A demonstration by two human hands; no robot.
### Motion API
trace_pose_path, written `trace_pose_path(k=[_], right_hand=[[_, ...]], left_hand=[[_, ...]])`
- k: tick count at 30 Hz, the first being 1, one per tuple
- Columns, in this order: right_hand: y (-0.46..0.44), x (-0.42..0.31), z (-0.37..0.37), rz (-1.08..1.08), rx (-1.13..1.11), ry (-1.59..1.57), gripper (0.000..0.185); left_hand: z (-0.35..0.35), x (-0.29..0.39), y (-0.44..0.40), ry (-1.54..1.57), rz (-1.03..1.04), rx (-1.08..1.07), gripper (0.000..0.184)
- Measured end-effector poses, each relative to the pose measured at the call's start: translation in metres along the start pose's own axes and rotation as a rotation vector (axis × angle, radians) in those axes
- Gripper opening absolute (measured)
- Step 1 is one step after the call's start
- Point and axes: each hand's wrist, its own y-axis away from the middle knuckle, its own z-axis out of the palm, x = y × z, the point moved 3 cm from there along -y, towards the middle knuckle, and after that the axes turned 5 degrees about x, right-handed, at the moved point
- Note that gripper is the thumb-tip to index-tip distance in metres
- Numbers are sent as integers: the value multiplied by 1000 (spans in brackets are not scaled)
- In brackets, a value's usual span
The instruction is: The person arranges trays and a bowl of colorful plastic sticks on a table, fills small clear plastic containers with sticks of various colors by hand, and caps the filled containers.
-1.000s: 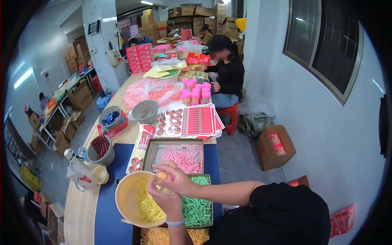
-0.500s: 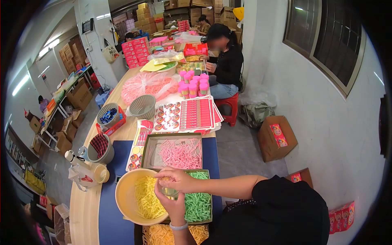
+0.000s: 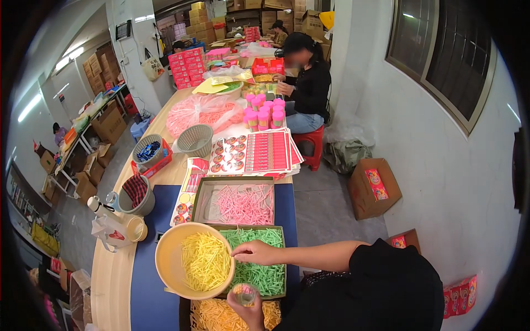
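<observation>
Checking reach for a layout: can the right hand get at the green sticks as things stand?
Probably yes: the right hand appears above the green sticks in an open-topped tray. In view, the basin and the clear cup in the left hand overlap only the tray's edges.

Dark window (image 3: 441,63), cardboard box (image 3: 362,194) on floor (image 3: 318,212), red stool (image 3: 315,146); tote bag (image 3: 152,68) against pillar (image 3: 131,83)
</observation>
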Motion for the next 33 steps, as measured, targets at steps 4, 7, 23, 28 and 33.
trace_pose_path(k=[4,7,23,28,33], right_hand=[[1,7,5,40,-11,16,26],[-1,5,14,-30,-63,168,25],[0,18,64,-311,-241,311,20],[2,29,68,-315,-258,356,22],[2,6,50,-154,-299,383,27]], left_hand=[[-13,-20,36,23,-49,157,70],[-18,-53,70,-194,22,191,73],[-1,-109,98,-446,139,66,85],[0,-113,97,-437,123,73,88],[-2,-97,92,-432,166,91,88]])
